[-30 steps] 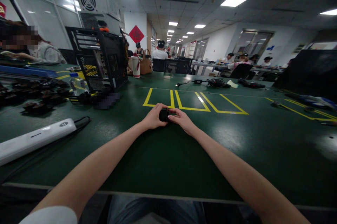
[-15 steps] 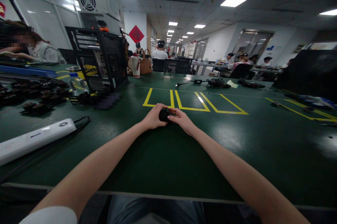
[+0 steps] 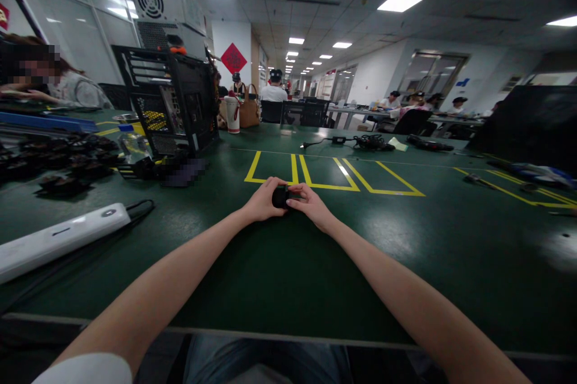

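Note:
Between my two hands is a small black block-like object (image 3: 280,196), dark and too small to name. My left hand (image 3: 262,200) curls around its left side, fingers over the far edge and thumb at the near edge. From the right, my right hand (image 3: 310,202) pinches at the object with thumb and fingertips. Both hands are low over the green tabletop (image 3: 288,276), just in front of yellow tape outlines (image 3: 331,187). Part of the object is hidden by my fingers.
To the left stand an open black computer case (image 3: 180,101) with a power supply (image 3: 166,2) on top, dark parts (image 3: 63,184) and a white power strip (image 3: 67,237). A cup (image 3: 232,115), a bag (image 3: 249,110) and black cables (image 3: 372,142) lie farther back. A person (image 3: 76,83) sits at far left.
My hands and the black object stay almost in place; the right fingers shift very slightly. At far left, the other person's head and arm have moved a little.

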`<state>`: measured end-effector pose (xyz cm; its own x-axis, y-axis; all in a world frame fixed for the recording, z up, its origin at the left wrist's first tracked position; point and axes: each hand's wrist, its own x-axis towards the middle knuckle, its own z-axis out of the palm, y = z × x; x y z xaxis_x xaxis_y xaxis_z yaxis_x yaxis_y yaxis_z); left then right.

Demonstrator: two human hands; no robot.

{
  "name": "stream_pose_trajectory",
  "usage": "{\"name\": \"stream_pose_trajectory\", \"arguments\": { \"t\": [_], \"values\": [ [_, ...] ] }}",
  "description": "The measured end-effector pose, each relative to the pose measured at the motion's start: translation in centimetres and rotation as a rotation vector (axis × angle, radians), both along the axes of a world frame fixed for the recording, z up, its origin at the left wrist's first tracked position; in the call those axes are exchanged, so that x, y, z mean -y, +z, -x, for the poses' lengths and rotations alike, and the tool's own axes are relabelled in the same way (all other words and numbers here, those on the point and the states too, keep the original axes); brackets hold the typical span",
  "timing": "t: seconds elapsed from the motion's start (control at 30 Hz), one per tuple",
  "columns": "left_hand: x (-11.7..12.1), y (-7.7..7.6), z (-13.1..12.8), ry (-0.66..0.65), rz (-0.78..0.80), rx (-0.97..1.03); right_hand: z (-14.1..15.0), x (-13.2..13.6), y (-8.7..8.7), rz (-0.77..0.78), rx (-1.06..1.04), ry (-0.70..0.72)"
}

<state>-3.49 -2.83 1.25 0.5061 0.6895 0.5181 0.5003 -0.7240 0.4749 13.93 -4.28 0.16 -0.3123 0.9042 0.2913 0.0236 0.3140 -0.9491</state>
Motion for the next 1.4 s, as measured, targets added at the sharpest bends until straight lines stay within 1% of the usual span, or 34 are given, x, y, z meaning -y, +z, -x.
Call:
{"name": "stream_pose_trajectory", "arguments": {
  "t": [0.13,0.27,0.43,0.63,0.77,0.83,1.03,1.17,1.27,1.33,1.4],
  "values": [
    [0.1,0.05,-0.03,-0.004,0.005,0.013,-0.12,-0.07,0.0,0.042,0.009,0.022],
    [0.12,0.09,-0.03,-0.006,0.012,0.019,-0.18,0.18,0.16,0.01,0.001,0.056],
    [0.13,0.11,-0.03,-0.001,0.027,0.015,-0.03,0.47,0.45,-0.012,0.016,0.004],
    [0.14,0.08,-0.08,-0.005,-0.002,0.023,0.03,0.07,0.22,-0.006,0.0,-0.018],
    [0.07,0.0,-0.06,-0.008,-0.006,0.025,-0.04,-0.01,0.15,0.039,-0.012,0.018],
    [0.02,-0.04,-0.04,-0.001,-0.003,0.022,-0.08,0.05,0.15,0.034,-0.025,0.039],
    [0.01,-0.03,0.0,0.005,0.001,0.011,-0.19,0.01,-0.06,0.011,0.003,-0.035],
    [0.14,0.06,-0.02,0.008,0.014,0.018,-0.04,-0.17,-0.32,-0.018,0.02,0.007],
    [0.2,0.19,-0.02,0.012,0.038,0.009,0.12,-0.15,-0.42,-0.054,0.111,-0.028],
    [0.15,0.3,0.08,0.019,0.053,0.009,0.02,0.04,-0.33,-0.07,0.217,-0.066],
    [-0.03,0.35,0.31,0.025,0.072,0.015,-0.33,0.39,-0.08,-0.086,0.331,-0.074]
  ]
}}
